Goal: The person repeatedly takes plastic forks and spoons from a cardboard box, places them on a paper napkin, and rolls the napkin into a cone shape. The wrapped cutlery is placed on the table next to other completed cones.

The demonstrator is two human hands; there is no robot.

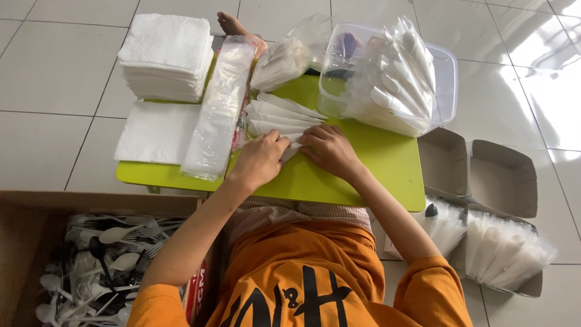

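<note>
Here, both forearms reach forward from an orange shirt over the low lime-green rectangular table (pixel 387 166), elbows bent, wrists meeting near the table's middle. The left hand (pixel 261 158) lies palm down, fingers curled over the near edge of a folded white paper napkin (pixel 292 145). The right hand (pixel 330 148) sits just beside it at 3 o'clock, fingers bent and pressing the same napkin from the other side. The hands are close together, nearly touching, both clamped down on the napkin, which is mostly hidden beneath them.

At 12 o'clock from the hands, just beyond the fingertips, a fan of folded white napkins (pixel 281 115) lies on the table, touching the piece being pressed. At 10 o'clock from the left hand lies a long stack of clear plastic sleeves (pixel 219 106), running from the table's near edge to its far edge. Farther out at 10 o'clock stands a tall pile of square white paper napkins (pixel 167 56), with a single flat white napkin sheet (pixel 154 133) in front of it.

At 1 o'clock from the right hand stands a clear plastic tub (pixel 446 85) filled with bagged white cutlery packs (pixel 396 75). On the floor at 4 o'clock, open brown cardboard boxes (pixel 502 175) sit above more bagged packs. At 8 o'clock, a brown cardboard box (pixel 24 242) holds loose white and black plastic forks and spoons (pixel 109 260).
</note>
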